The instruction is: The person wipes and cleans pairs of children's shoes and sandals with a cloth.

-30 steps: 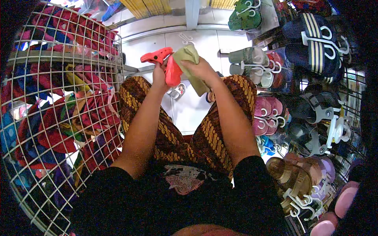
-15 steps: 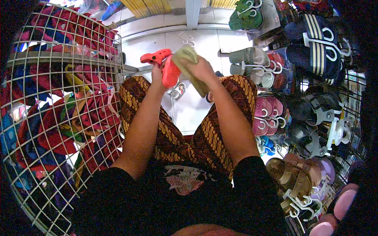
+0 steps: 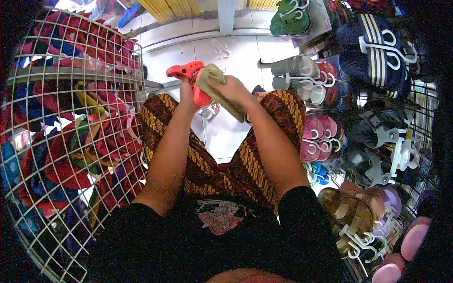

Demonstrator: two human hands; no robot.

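A pair of red-orange clogs (image 3: pixel 185 70) is held up in front of my knees by my left hand (image 3: pixel 187 93), its fingers closed around them and partly hidden. One clog points left and the other hangs downward. My right hand (image 3: pixel 234 92) grips an olive-green cloth (image 3: pixel 211 78), bunched at the top, with its long end trailing below toward my right knee. The cloth lies against the hanging clog and covers much of it. Beneath the clogs, a small white shoe (image 3: pixel 209 111) is partly visible on the floor.
A wire grid rack (image 3: pixel 75 70) with colourful items behind it stands close on my left. On my right hang several sandals, including navy striped slides (image 3: pixel 375 52), green clogs (image 3: pixel 289 21), pink sandals (image 3: pixel 318 134) and brown sandals (image 3: pixel 351 210). White plastic hangers (image 3: pixel 220 48) lie on the tiled floor (image 3: pixel 240 54).
My right hand has moved the cloth left and slightly down, so it now covers more of the hanging clog. My left hand still holds the clogs in nearly the same spot.
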